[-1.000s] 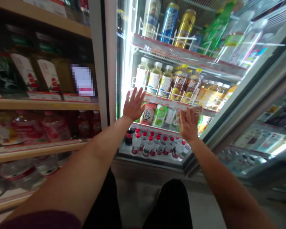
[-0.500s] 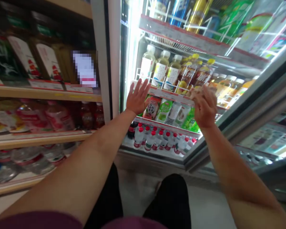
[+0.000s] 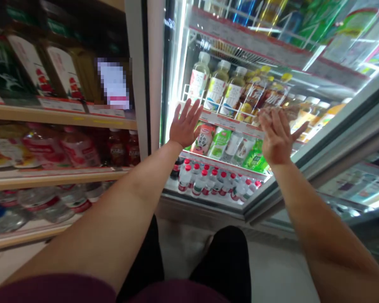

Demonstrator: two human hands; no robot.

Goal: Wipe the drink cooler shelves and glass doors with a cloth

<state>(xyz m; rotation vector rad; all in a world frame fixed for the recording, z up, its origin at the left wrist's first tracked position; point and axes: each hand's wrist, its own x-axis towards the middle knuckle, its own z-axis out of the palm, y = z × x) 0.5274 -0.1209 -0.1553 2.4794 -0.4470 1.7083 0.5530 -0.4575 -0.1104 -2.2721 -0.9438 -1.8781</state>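
My left hand is open, its fingers spread at the left end of the shelf's front edge, below a pale tea bottle. Whether it touches the edge I cannot tell. On the right, my right hand presses a crumpled beige cloth with its fingers, thumb stuck out to the side. Most of the cloth is hidden behind the fingers. Both hands are at the price-label strip of a lit drinks cooler. Just behind the right hand stand dark tea bottles with yellow caps.
Green and red drink packs fill the shelf below, with red-capped water bottles at the bottom. The cooler's metal door frame runs along the right. Wooden shelves with large bottles stand on the left.
My right hand has moved slightly right, its fingers spreading and its thumb opening out over the cloth. The left hand stays at the shelf edge while the view shifts a little.
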